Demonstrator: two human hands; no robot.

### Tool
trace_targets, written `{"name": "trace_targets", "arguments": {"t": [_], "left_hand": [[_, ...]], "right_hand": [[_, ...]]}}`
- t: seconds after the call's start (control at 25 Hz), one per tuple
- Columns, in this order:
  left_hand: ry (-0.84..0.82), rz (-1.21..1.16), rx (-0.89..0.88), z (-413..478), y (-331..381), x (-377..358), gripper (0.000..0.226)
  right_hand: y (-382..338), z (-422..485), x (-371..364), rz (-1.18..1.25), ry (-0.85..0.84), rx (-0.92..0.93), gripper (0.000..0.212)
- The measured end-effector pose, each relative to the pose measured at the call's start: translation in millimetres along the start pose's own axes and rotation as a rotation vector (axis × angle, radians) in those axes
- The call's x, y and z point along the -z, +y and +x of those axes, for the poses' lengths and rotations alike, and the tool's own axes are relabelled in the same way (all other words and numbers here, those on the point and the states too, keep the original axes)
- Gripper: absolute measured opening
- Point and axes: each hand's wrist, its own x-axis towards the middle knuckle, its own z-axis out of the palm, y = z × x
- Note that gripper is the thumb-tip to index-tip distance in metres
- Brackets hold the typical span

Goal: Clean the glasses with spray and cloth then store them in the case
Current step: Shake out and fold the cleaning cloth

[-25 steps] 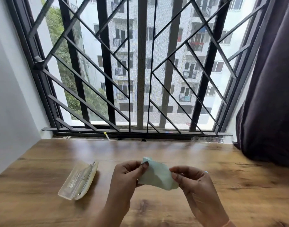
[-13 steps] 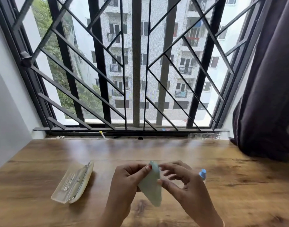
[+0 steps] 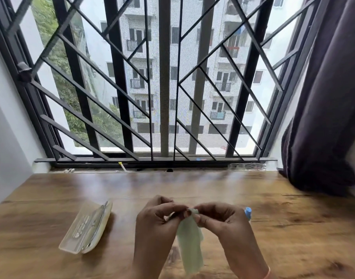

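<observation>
Above the tabletop (image 3: 293,228), near its front edge: pale green cloth (image 3: 189,244) held up by one top corner and hanging free, probably for unfolding before wiping. Pinched there by the fingers (image 3: 187,213) of left hand (image 3: 156,220) and right hand (image 3: 222,222), tips pressed together. Well to the left, lying flat: translucent case (image 3: 80,238), glasses (image 3: 98,222) seemingly inside. Behind the right hand, untouched: blue-capped spray bottle (image 3: 248,212).

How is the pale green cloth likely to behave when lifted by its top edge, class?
Probably floppy: pinched at its top by the left hand and right hand, the cloth hangs limp below. Likely light: a pinch alone carries it.
</observation>
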Motion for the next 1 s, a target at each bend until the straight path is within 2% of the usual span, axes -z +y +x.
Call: {"name": "trace_targets", "arguments": {"t": [0.12, 0.24, 0.36, 0.48, 0.52, 0.64, 0.76, 0.88, 1.0], "left_hand": [[0.111, -0.07, 0.078, -0.4, 8.6, -7.3, 0.041], [0.165, -0.309, 0.214, -1.1, 21.2, -11.2, 0.05], [0.202, -0.538, 0.284, 1.0, 33.9, -3.1, 0.045], [0.191, -0.688, 0.386, 16.7, 39.0, 13.7, 0.032], [0.157, -0.728, 0.407, 27.2, 43.9, 21.3, 0.025], [-0.01, -0.734, 0.333, 66.5, 74.4, 37.1, 0.014], [-0.08, -0.707, 0.274, 107.5, 103.8, 39.9, 0.017], [-0.094, -0.558, 0.254, 133.1, 127.9, 43.6, 0.023], [-0.05, -0.458, 0.058, 149.7, 142.4, 47.5, 0.032]], "right_hand": [[-6.2, -0.7, -5.2, 0.02, 0.039, 0.016, 0.01], [-14.9, -2.4, -10.4, 0.18, -0.014, -0.051, 0.011], [-24.0, -1.8, -7.8, 0.418, -0.09, -0.15, 0.018], [-36.8, 6.4, 2.1, 0.488, -0.063, -0.133, 0.009], [-45.6, 10.9, 5.0, 0.482, -0.061, -0.107, 0.009], [-88.7, 25.5, 10.2, 0.356, -0.094, 0.039, 0.037], [-131.0, 47.4, 15.9, 0.146, 0.001, 0.222, 0.011], [-167.5, 67.3, 18.2, 0.021, 0.099, 0.326, 0.021], [-190.5, 76.4, 15.9, -0.061, 0.135, 0.368, 0.021]]}}
